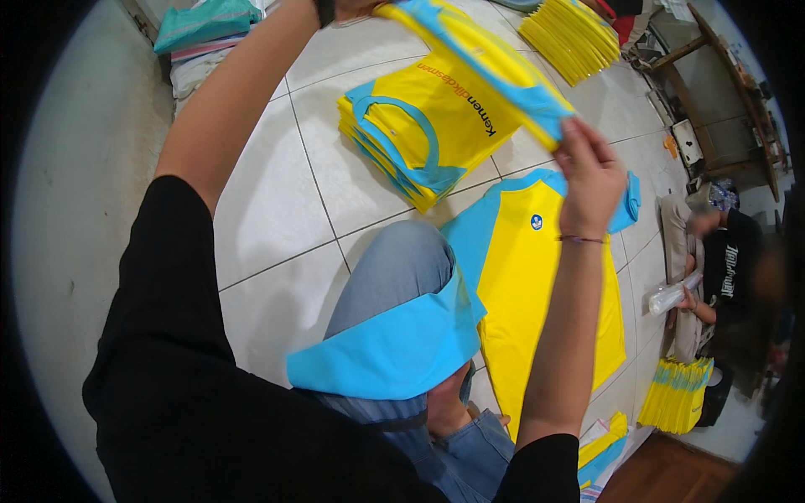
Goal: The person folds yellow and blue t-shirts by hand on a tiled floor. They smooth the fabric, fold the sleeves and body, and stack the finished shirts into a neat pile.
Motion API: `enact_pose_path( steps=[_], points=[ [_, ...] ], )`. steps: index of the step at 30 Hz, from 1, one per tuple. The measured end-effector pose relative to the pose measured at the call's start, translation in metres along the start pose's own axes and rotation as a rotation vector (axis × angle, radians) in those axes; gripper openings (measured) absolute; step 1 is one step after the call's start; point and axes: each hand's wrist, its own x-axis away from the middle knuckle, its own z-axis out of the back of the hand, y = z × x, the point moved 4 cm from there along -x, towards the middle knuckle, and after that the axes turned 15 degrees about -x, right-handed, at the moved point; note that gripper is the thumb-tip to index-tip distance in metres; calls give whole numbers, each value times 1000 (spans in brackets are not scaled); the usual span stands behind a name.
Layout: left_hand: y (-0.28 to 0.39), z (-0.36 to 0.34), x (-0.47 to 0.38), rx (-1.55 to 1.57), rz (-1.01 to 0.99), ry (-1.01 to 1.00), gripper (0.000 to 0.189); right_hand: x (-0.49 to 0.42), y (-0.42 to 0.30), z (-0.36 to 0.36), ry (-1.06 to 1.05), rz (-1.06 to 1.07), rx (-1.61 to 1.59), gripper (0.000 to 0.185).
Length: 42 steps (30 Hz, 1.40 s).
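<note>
A folded yellow and light-blue shirt (pixel 484 56) is stretched between my two hands, slightly blurred. My right hand (pixel 590 166) pinches its near corner. At the top rim my left hand (pixel 358 7), mostly cut off, is at the shirt's far end. Below the held shirt, a stack of folded yellow shirts (pixel 396 135) with blue collars lies on the tiled floor; the top one bears printed writing. Another yellow shirt (pixel 541 276) with blue sleeves and a round chest badge is spread flat under my right forearm. One blue sleeve (pixel 390 352) drapes over my bent leg.
At right a seated person (pixel 723 270) holds a clear plastic roll (pixel 673 294). Stacks of yellow packs stand beside them (pixel 676 396) and at the top right (pixel 569 41), near another person. Sacks (pixel 204 31) sit by the left wall (pixel 75 220). A wooden frame (pixel 736 94) stands at right.
</note>
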Motion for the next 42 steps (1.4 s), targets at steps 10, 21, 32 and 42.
enact_pose_path(
  steps=[10,21,32,42],
  points=[
    [-164,-49,82,-306,585,64,22,67,206,16,38,-515,54,18],
    [-124,-36,74,-1123,462,-59,27,70,220,16,-33,-434,163,20],
    [-89,-254,-81,-1482,-144,0,66,90,201,9,-232,-256,373,25],
    [-37,-283,-65,-1619,-96,-96,77,180,28,88,-360,-218,601,25]
  ],
)
